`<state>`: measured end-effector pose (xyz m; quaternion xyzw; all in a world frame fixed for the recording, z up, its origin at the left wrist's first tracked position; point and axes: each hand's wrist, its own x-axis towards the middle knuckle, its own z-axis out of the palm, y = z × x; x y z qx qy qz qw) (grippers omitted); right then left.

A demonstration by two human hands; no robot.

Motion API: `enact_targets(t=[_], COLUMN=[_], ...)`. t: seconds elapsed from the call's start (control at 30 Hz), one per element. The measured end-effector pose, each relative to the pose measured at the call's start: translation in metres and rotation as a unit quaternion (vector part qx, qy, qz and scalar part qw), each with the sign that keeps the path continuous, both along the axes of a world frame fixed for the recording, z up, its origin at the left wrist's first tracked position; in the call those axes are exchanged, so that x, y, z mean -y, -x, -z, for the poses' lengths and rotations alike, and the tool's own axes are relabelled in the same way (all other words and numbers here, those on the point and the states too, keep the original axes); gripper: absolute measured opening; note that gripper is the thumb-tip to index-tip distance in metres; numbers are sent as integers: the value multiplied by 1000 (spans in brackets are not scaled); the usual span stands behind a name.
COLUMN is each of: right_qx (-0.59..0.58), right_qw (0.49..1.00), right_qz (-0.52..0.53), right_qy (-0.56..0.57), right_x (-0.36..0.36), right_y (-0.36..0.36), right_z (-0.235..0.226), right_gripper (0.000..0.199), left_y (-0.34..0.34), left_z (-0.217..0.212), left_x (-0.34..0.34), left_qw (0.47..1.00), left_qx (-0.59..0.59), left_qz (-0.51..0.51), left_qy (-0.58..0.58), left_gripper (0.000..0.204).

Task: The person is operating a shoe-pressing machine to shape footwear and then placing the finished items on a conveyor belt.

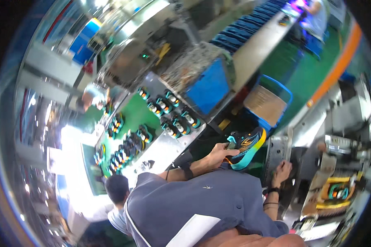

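1 running shoe point(250, 145), black with orange lines and a sole passing from teal to yellow, is held in the air beyond the wearer's torso, just past the tabletop's nearest corner. The left hand point(218, 155) grips it at the collar, the thumb along the near side; the other fingers are mostly hidden. It should be light and sturdy, the upper soft and yielding, the sole springy and unlikely to slip. The collar looks a handy hold; gripping across the midsole would probably steady it better.

The right hand point(282, 170) is half curled beside a metal machine plate point(277, 154); I cannot tell whether its fingers close on anything. Farther right, a yellow-barred holder point(333, 205) contains a teal-and-black piece, perhaps another shoe.

Across the tabletop point(169, 150), similar shoes stand in rows: 3 point(180, 125) lie near its right edge, close to that corner, with more behind and to the left. Beyond the held shoe stands a blue-framed cart or seat point(268, 101) with a brown panel. Farther off, a blue-sided box point(212, 87) hides its contents.
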<state>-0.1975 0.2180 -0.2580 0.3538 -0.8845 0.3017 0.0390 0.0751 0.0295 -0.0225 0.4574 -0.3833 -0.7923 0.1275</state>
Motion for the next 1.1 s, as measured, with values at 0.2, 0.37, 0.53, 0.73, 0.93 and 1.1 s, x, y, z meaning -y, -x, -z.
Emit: enact_targets(t=[0.2, 0.37, 0.53, 0.73, 0.93, 1.1], right_qx=[-12, 3, -25, -22, -224, -502], right_qw=[999, 1000, 999, 954, 853, 670], right_qz=[-10, -7, 21, -254, -447, -527], right_qy=[-32, -28, 10, 156, 152, 146], right_x=[16, 16, 85, 348, 581, 743], right_y=[-11, -5, 14, -36, -219, -373], right_z=[-31, -18, -52, -253, -463, -556], right_gripper=[10, 19, 19, 20, 20, 37], left_y=[-94, -162, -255, -393, -525, -608], left_z=[-7, 12, 53, 117, 199, 289], left_x=[12, 40, 100, 226, 367, 492], left_qw=[988, 904, 813, 742, 684, 652], left_qx=[21, -61, -55, 78, 129, 333], left_qz=[-140, -419, -579, -660, -713, -675], left_qy=[58, -59, 28, 92, 81, 90], left_gripper=[31, 29, 39, 45, 39, 38])
